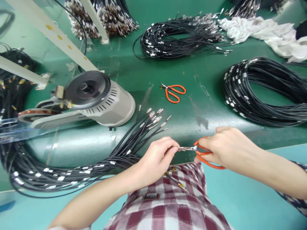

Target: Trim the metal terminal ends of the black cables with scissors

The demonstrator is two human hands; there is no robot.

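My left hand [155, 159] is closed in a pinch over the near edge of the bench, holding the end of a cable that its fingers mostly hide. Orange-handled scissors [189, 149] point left, their blade tips right at those fingertips. My right hand [225, 145] is wrapped round the scissors' handles. Beside and under my left forearm runs a bundle of black cables [93, 171] with white tags and metal ends. A few cable ends [181, 185] stick out below the left hand, over the checked apron [168, 210].
A second pair of orange-handled scissors [175, 92] lies on the green bench [148, 73]. A grey machine with a black disc [103, 99] stands left. Cable coils [182, 36] lie at the back, another coil [261, 92] at right, near a white cloth [263, 32]. Pale posts [57, 35] rise at left.
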